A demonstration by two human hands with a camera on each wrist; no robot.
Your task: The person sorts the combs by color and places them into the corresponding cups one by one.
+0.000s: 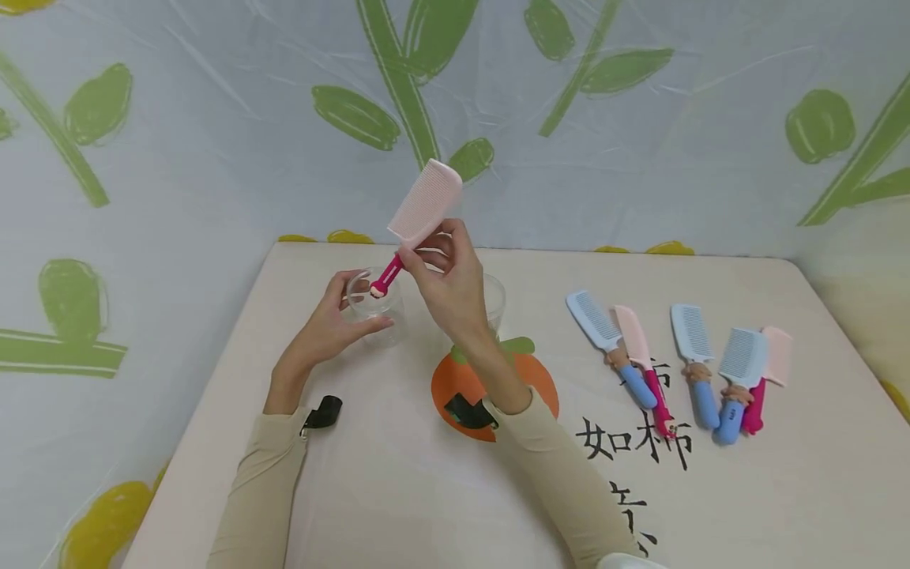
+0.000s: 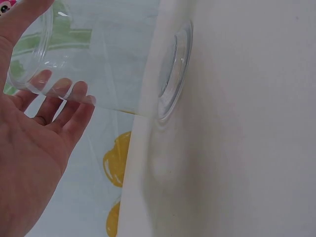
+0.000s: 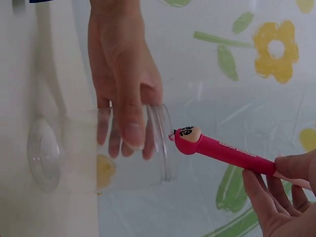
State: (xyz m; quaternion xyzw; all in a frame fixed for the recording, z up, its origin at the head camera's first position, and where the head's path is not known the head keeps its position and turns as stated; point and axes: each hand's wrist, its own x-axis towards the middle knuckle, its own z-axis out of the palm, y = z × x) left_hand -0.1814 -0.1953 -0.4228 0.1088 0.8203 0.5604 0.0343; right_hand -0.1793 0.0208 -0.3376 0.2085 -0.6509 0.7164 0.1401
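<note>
My left hand [image 1: 320, 325] grips a clear jar [image 1: 385, 330] near its rim, thumb on the near side and fingers on the far side. In the left wrist view the base of the jar [image 2: 173, 74] is down at the tabletop. A pale pink comb [image 1: 430, 201] with a deep pink handle is pinched in my right hand [image 1: 458, 292], teeth end up. Its handle [image 3: 232, 157] slants down, and the character-head tip [image 3: 188, 140] is right at the jar's mouth in the right wrist view.
A second clear jar [image 1: 494, 299] stands partly hidden behind my right hand. On the table's right side lie several combs, such as a blue comb [image 1: 693, 336] and a pink comb [image 1: 633, 336]. An orange persimmon print [image 1: 526, 387] marks the tabletop [image 1: 384, 482]. Behind it hangs a leaf-patterned curtain [image 1: 249, 142].
</note>
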